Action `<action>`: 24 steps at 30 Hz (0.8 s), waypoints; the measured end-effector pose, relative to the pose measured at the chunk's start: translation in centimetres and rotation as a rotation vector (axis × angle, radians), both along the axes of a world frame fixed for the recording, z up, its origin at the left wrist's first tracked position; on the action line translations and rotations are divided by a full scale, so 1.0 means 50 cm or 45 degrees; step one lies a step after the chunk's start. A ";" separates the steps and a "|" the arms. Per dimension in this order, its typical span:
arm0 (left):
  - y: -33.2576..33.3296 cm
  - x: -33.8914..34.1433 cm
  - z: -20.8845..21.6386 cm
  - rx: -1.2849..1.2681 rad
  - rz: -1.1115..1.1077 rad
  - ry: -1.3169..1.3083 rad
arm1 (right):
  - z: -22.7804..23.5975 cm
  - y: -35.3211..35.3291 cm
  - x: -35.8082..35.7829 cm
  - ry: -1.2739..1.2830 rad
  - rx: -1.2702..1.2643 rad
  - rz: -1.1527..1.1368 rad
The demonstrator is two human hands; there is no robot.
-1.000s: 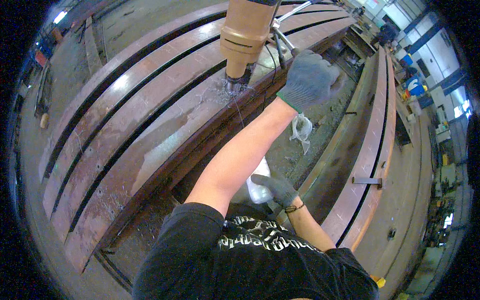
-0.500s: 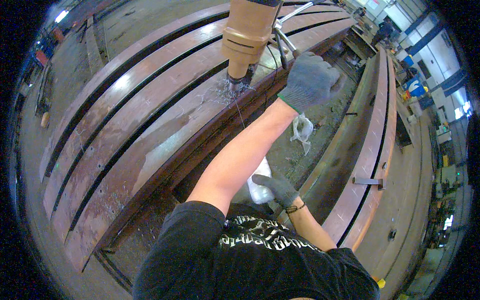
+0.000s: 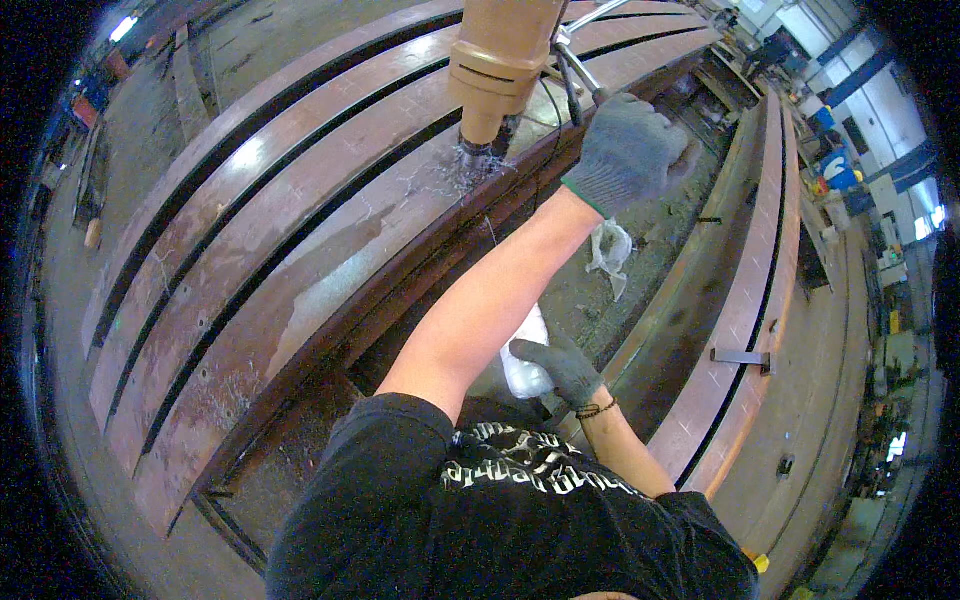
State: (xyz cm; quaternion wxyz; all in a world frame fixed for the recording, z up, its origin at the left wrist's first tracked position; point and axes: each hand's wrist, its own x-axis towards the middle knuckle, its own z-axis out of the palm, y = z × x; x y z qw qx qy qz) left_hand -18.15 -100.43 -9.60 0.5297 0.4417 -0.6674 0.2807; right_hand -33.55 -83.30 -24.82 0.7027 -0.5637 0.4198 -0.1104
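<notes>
A bronze-coloured drill [image 3: 500, 75] stands over a long rusty-brown steel beam [image 3: 345, 245]. Curly metal shavings [image 3: 462, 180] lie round its dark cutter [image 3: 474, 150], hiding the tip. My left hand [image 3: 630, 150], in a grey knit glove, reaches across to the right of the drill and is closed round the end of a chrome lever [image 3: 588, 78]. Lower down, below my left forearm, my right hand [image 3: 562, 368] wears a similar glove. It grips a white plastic bottle [image 3: 525, 365], whose upper part is partly covered by the forearm.
Parallel steel beams with dark gaps spread left and away. Another slotted beam [image 3: 722, 375] runs along the right, with a metal bracket [image 3: 742, 358] across it. A crumpled clear plastic bag [image 3: 610, 250] lies between the beams. A black cable [image 3: 556, 125] hangs beside the drill.
The view has shifted slightly, moving the drill and left hand a little rightward in the picture. Both hands keep their holds. The thin strand of shaving below the cutter looks shorter.
</notes>
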 end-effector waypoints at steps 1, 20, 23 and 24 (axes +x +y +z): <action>-0.001 0.000 -0.001 -0.002 0.010 -0.009 | 0.009 0.002 0.002 -0.022 0.068 -0.008; 0.008 -0.005 -0.010 0.360 0.171 -0.158 | 0.003 0.013 -0.006 -0.005 0.145 -0.052; -0.010 -0.023 -0.034 0.223 0.093 -0.085 | 0.052 0.034 0.022 -0.180 0.155 -0.152; -0.014 -0.023 -0.040 0.228 0.075 -0.076 | 0.027 0.027 0.010 -0.121 0.037 -0.109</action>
